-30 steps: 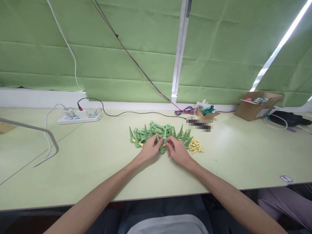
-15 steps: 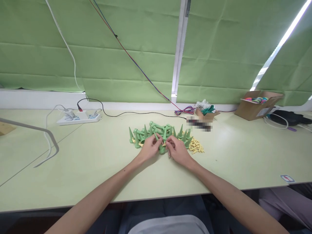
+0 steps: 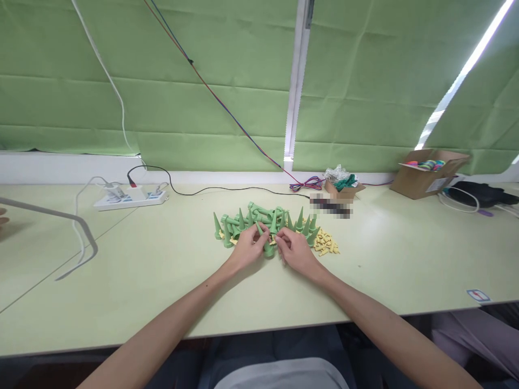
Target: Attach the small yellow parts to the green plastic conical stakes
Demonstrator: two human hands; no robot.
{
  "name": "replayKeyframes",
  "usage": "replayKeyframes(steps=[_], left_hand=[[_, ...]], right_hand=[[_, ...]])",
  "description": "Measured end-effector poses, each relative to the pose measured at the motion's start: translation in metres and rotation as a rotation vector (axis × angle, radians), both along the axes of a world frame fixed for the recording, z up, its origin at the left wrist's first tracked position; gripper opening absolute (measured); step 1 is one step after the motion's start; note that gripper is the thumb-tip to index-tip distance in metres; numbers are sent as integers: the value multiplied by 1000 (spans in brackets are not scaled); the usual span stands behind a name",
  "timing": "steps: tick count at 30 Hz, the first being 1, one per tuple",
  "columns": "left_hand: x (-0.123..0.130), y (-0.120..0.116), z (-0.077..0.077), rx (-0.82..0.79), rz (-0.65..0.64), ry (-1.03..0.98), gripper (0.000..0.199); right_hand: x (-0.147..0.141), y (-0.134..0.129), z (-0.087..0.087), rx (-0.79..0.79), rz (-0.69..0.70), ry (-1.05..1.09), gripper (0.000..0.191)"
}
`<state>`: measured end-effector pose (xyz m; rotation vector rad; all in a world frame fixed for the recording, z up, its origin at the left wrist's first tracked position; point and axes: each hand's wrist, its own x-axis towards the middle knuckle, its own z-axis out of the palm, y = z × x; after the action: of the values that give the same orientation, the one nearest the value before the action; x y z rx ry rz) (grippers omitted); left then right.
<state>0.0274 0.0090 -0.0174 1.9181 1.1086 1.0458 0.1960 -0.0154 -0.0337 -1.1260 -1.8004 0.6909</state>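
My left hand [image 3: 250,246] grips a green cone-shaped piece [image 3: 268,248], its tip pointing up and left and its wide end near the table. Close beside it on the right, my right hand [image 3: 297,247] has its thumb and fingers pinched together; what they hold is too small to make out. Behind both hands lies a heap of green pieces [image 3: 259,209], with several cones standing upright around it. Small yellow pieces [image 3: 325,241] are piled to the right of my right hand, and a few more show among the green ones.
A white power strip [image 3: 130,200] lies at the back left, near a grey bent bar [image 3: 87,229]. At the back stand a small open box [image 3: 344,192] and a larger cardboard box [image 3: 421,181]. Another person's fingers [image 3: 3,216] show at the left edge.
Another person's fingers have come into view at the far left, where a brown object was. My hands have hardly moved and stay around the green cone.
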Motion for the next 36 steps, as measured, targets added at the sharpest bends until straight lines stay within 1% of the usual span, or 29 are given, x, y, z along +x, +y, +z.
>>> replayKeyframes(steps=[6,11,17,21,24,30,33,36], left_hand=[[0,-3,1,14,-17,9,27],[0,-4,3,37,-29,32,26],[0,-4,3,79,8,73,23],[0,-4,0,128,31,131,22],[0,-4,0,175,46,186,22],[0,-6,2,236,49,244,20],[1,-6,2,256,43,244,21],[1,-6,1,275,32,245,23]], right_hand=[[-1,0,2,5,-51,-80,28],[-3,0,3,7,-61,-113,37],[-4,2,-2,61,-74,-132,37],[-5,3,-3,46,-72,-122,37],[-5,3,-3,-53,-33,-64,35],[-7,6,-9,-357,79,175,37],[-9,5,-7,-481,114,298,40],[-10,3,-2,-561,137,389,41]])
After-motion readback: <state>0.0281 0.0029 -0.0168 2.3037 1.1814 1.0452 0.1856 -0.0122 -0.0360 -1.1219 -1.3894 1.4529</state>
